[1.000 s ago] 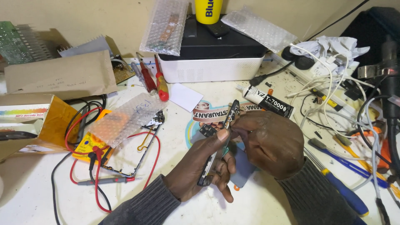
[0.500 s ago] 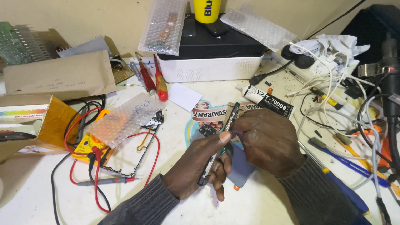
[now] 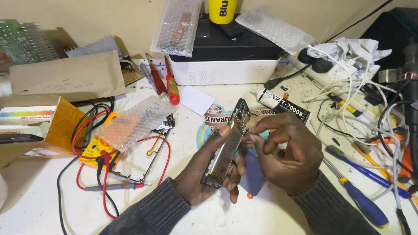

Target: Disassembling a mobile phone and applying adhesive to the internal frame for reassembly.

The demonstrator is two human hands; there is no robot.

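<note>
Two hands, close together above the table (image 3: 270,213): left hand (image 3: 209,174) clamped round one opened phone (image 3: 226,148), held on edge and tilted, top end away; right hand (image 3: 289,159) just beside, fingertips pinching at its upper side. Behind, one glue tube (image 3: 283,103). Left of the phone, one bubble-wrap sheet (image 3: 135,122) over one yellow meter (image 3: 93,150). Farther back, two red screwdrivers (image 3: 165,82) and one black-and-white box (image 3: 226,58).

Opened metal-framed phone body (image 3: 226,148): turned since earlier from edge-on to broad side showing. Now raised steeper in left hand (image 3: 209,174). Right hand (image 3: 287,152) fingertips shifted onto upper edge.
</note>
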